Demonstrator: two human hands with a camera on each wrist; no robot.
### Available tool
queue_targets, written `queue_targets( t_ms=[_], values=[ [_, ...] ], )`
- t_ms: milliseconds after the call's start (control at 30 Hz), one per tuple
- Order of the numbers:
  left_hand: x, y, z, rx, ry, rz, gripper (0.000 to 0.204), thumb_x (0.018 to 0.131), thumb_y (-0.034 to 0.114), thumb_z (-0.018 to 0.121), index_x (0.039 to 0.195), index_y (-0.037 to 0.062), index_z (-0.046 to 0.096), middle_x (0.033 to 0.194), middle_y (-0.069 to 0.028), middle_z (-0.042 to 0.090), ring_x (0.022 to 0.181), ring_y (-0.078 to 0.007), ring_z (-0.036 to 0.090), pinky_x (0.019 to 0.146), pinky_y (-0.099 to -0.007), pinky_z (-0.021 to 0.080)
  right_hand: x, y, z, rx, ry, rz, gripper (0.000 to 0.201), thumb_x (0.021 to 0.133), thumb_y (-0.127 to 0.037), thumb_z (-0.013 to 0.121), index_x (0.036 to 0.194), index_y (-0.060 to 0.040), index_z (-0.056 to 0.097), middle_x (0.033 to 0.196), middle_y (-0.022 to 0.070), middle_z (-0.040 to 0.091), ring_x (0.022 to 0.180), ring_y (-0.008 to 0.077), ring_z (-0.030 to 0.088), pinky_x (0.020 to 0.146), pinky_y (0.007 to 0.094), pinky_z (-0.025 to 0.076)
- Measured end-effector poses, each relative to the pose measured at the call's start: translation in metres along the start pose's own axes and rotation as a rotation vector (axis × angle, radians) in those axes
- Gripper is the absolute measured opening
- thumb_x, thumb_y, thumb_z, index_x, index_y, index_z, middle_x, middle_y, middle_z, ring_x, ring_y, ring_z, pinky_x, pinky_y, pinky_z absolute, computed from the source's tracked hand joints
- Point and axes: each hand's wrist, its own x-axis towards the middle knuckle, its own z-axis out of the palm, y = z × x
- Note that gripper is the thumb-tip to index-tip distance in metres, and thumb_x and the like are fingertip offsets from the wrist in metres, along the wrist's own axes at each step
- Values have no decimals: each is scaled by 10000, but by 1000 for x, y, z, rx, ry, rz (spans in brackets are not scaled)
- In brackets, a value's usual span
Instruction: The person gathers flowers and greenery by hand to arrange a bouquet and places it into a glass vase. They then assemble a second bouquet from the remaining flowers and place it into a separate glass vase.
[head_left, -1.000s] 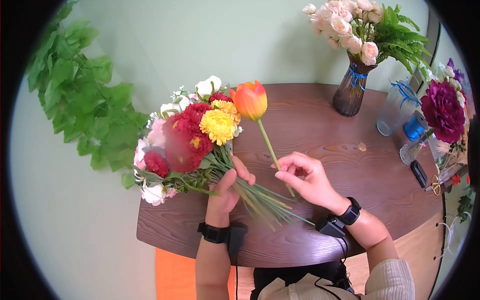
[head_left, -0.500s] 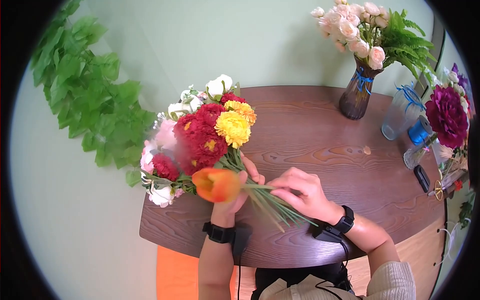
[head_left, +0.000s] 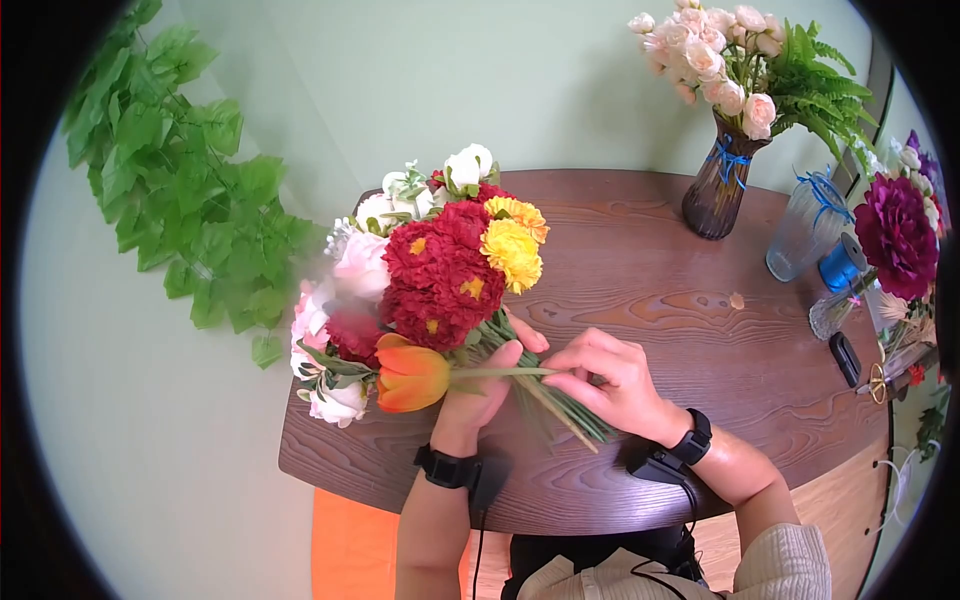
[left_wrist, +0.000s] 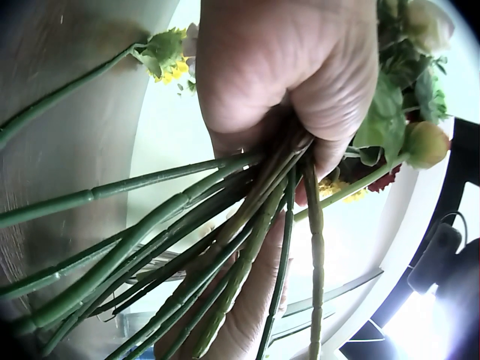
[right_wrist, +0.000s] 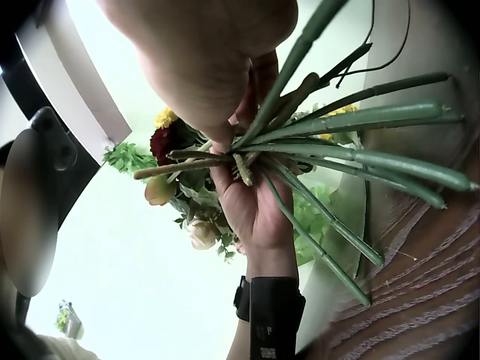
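Observation:
My left hand point(head_left: 478, 400) grips the gathered stems of a bouquet point(head_left: 440, 280) of red, yellow, white and pale pink flowers. It is held over the table's left part, heads to the upper left. An orange tulip point(head_left: 412, 375) lies sideways across the near side of the bouquet, its stem passing over my left thumb. My right hand point(head_left: 612, 382) pinches that tulip stem between thumb and fingertips, just right of my left hand. Loose green stem ends point(left_wrist: 150, 225) fan out below my left grip in the left wrist view, and stem ends point(right_wrist: 405, 161) spread out in the right wrist view.
The dark wooden table point(head_left: 620, 270) has a brown vase point(head_left: 715, 190) of pale roses and fern at the back right. Nearby stand a clear vase point(head_left: 795, 240), a blue ribbon spool point(head_left: 842, 265) and a black object point(head_left: 845, 358). Leafy garland point(head_left: 190, 200) hangs on the left wall.
The tulip has swung from upright beside the bouquet down to the left, across its near side. The bouquet has shifted slightly right and turned a little, still in my left hand.

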Motion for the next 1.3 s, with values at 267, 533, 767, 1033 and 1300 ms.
queue_targets(
  t_ms=[267,533,767,1033,1300],
  values=[
    [-3,-3,1,-7,-46,-39,439,783,106,610,1125,38,344,831,-73,561,897,-200,549,862,-377,420,2,7,2,167,-11,166,96,713,-82,694,772,-46,628,663,14,546,484,57,456,471,216,381],
    [-4,-4,5,75,-36,-71,374,820,82,556,1130,45,350,820,-66,540,863,-174,544,837,-348,436,1,7,0,184,5,157,86,714,-79,691,758,-46,625,680,16,546,481,60,437,482,217,377],
    [1,-5,11,1,95,-50,96,854,124,502,817,36,493,777,-39,495,766,-148,523,725,-289,421,6,5,-10,-30,-79,-303,113,687,-102,701,783,-74,649,733,27,557,560,118,542,513,259,441],
    [0,-4,13,-4,102,-91,135,863,161,499,782,59,464,756,-20,476,734,-109,486,695,-248,404,9,-2,-11,-60,-72,-32,112,683,-113,711,756,-71,638,690,27,547,481,102,473,435,239,388],
    [-1,-9,8,141,120,-42,203,848,142,539,984,51,419,741,-18,457,712,-101,460,642,-237,397,12,1,-1,20,-11,54,94,694,-79,700,766,-65,641,653,28,521,472,91,439,434,229,351]
  ],
)
